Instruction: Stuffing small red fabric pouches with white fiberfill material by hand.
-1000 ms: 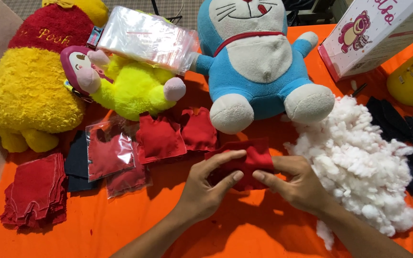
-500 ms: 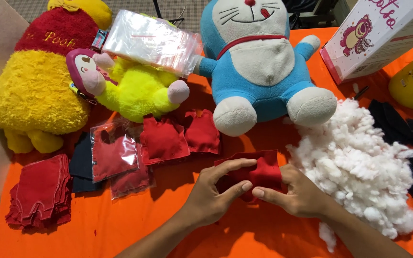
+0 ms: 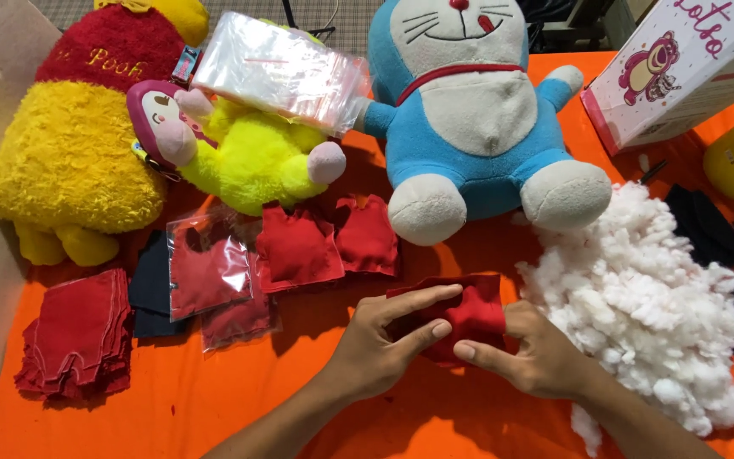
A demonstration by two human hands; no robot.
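Your left hand and right hand both have a closed grip on the small red stuffed fabric piece — it sits just left of the white stuffing pile, below the blue cat plush.

Bright, even overhead light, sharp throughout (soft shadows under the toys), with glare on the clear plastic bags.

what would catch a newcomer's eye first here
The big blue cat plush sits top centre on the orange cloth, with a heap of white stuffing at right. In front, the left hand and right hand pinch a red pouch.
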